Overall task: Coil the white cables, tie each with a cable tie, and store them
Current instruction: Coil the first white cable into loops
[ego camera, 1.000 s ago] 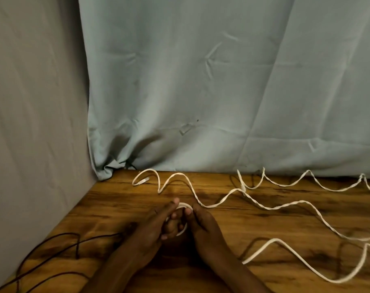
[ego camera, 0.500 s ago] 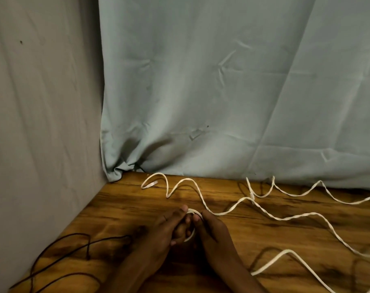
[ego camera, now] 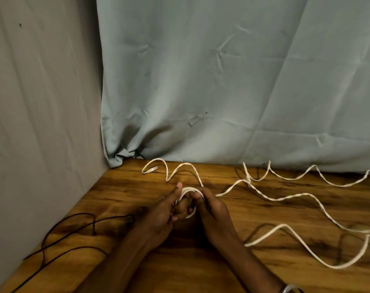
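A long flat white cable [ego camera: 285, 197] snakes across the wooden table [ego camera: 264, 278] from the back left corner to the right edge. Its plug end [ego camera: 152, 169] lies near the curtain. My left hand [ego camera: 165, 214] and my right hand [ego camera: 211, 212] meet at the table's middle. Between them they hold a small loop of the white cable [ego camera: 188, 190], wound over the left hand's fingers. The right hand's fingers pinch the loop at its right side. No cable tie shows in view.
A thin black cable [ego camera: 74, 231] lies in loops on the table's left front. A grey wall [ego camera: 42, 123] closes the left side and a pale blue curtain [ego camera: 222, 81] hangs behind the table. More white cable curves lie at the right front [ego camera: 306, 248].
The view has shifted a little. Both hands stay together on the small loop, with only slight finger movement.
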The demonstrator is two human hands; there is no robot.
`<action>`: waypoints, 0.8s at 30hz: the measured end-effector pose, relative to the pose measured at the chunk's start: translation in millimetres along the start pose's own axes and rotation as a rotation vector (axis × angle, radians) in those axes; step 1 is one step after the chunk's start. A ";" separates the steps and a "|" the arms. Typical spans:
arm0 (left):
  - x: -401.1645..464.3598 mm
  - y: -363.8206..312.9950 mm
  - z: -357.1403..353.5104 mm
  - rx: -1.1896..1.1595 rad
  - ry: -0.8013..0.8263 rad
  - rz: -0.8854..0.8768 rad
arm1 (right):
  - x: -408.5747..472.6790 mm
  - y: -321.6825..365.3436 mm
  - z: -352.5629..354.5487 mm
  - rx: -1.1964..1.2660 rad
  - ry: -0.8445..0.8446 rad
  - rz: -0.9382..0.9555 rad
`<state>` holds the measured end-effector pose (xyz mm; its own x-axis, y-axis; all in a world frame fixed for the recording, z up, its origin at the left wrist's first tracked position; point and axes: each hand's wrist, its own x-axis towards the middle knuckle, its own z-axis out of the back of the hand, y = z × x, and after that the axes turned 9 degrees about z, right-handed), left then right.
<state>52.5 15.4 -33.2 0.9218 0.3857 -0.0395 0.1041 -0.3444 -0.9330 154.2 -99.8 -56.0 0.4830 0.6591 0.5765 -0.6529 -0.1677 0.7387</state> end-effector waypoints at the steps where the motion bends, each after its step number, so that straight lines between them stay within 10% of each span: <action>1: 1.2 0.9 0.0 0.003 0.009 -0.006 | -0.1 -1.0 0.4 -0.040 -0.002 0.011; 14: 12.1 -6.9 13.2 0.055 -0.174 -0.145 | -5.4 8.8 1.0 -0.443 0.194 0.095; 24: 2.8 1.0 13.7 0.720 -0.298 -0.239 | -10.1 23.0 -0.6 -0.501 0.260 0.207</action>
<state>50.1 27.9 -39.1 0.7562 0.6259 0.1908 -0.0740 0.3715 -0.9255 134.0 -109.9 -45.1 0.1990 0.8179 0.5398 -0.9442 0.0126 0.3290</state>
